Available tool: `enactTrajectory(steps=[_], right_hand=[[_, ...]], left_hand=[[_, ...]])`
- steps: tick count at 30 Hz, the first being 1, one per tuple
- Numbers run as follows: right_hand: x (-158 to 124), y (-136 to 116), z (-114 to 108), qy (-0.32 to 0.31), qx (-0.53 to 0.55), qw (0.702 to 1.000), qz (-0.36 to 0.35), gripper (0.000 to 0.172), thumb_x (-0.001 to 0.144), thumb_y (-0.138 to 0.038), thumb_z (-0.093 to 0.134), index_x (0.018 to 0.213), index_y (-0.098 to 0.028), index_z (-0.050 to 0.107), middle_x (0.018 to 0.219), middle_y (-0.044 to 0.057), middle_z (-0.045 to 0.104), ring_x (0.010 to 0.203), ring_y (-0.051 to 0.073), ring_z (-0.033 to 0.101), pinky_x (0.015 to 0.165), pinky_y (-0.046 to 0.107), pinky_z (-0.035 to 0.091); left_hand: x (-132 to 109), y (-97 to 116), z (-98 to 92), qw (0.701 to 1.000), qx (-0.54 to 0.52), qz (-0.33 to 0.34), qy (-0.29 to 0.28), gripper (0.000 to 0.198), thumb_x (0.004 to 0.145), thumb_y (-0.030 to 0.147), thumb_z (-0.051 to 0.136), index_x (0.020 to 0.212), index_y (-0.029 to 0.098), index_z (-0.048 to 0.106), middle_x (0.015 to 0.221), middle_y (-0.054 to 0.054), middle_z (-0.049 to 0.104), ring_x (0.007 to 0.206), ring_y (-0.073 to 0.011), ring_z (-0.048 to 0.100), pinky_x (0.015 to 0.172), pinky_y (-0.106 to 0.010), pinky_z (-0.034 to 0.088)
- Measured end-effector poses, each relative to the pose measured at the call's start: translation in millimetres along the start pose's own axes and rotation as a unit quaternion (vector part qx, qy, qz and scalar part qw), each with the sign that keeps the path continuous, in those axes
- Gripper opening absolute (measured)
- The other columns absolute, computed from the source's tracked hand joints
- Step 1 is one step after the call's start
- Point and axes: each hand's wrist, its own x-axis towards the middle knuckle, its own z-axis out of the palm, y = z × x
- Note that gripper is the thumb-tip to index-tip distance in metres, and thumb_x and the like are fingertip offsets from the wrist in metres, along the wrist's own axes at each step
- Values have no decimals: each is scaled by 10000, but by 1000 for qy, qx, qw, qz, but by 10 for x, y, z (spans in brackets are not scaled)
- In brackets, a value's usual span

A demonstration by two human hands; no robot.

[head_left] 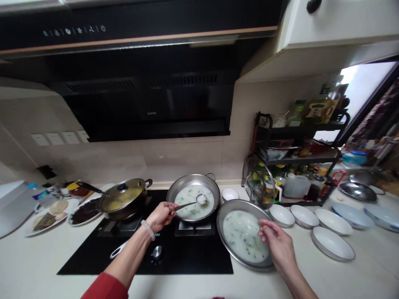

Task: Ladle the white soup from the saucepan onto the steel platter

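My left hand (pixel 161 216) is wrapped round the handle of a metal ladle (pixel 187 206). The ladle's bowl is over a metal pan (pixel 175 185) on the right burner, which contains white soup (pixel 190 212) with green bits. At the right rim of a wide metal basin (pixel 222 226) is my right hand (pixel 277 239), its thumb and fingers pinched together. A small orange-red spot shows at those fingertips, too little to name. Similar white soup with green pieces (pixel 245 236) fills much of the basin, which rests on the counter beside the stove.
A lidded pan (pixel 123 201) stands on the left burner, beside plates of food (pixel 89 209). A small white bowl (pixel 230 194) sits behind the basin. Several white bowls (pixel 333 243) are at the right, before a black rack (pixel 299 160). A range hood (pixel 149 95) hangs above.
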Motion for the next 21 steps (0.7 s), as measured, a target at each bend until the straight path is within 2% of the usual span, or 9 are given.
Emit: enactTrajectory(steps=[7,11,14,17,19,21], right_hand=[[-1,1,-19,8,2,1000,-6,289,559,-349,663,791,-179,668,541,-5,616,516,145,545,483,259,431],[-12,2,-32,12,9,1000,-2,297,561,-351,669,799,-174,664,541,-5,617,520,142,541,482,252,427],[-2,13,-61,15,16,1000,-2,302,563,-349,674,805,-169,660,536,-6,614,511,139,533,481,253,425],[15,14,-97,23,18,1000,-7,297,572,-336,676,818,-171,659,543,-7,617,510,139,533,485,258,428],[19,4,-110,22,18,1000,-10,296,576,-333,677,823,-171,660,550,-6,620,514,139,536,486,257,430],[13,-8,-112,21,22,999,-9,293,573,-333,680,816,-170,661,550,-5,620,514,139,537,483,255,431]], left_hand=[[-175,313,200,999,-6,2,-47,232,719,241,659,882,111,557,475,92,417,355,11,183,398,-175,45],[-258,366,383,997,4,2,-73,271,727,252,646,941,113,554,485,96,413,361,7,184,403,-173,44],[-276,298,547,996,20,-7,-88,314,731,268,635,987,112,544,490,101,409,365,1,174,400,-178,51],[-250,134,734,993,59,-11,-103,291,759,276,584,998,116,539,500,100,411,359,-10,175,393,-184,75],[-218,-18,861,988,119,2,-102,260,802,274,522,1010,119,547,517,91,423,355,-23,205,393,-186,122],[-188,-186,975,973,208,47,-82,251,834,252,469,1024,122,570,521,77,432,377,-48,273,414,-197,212]])
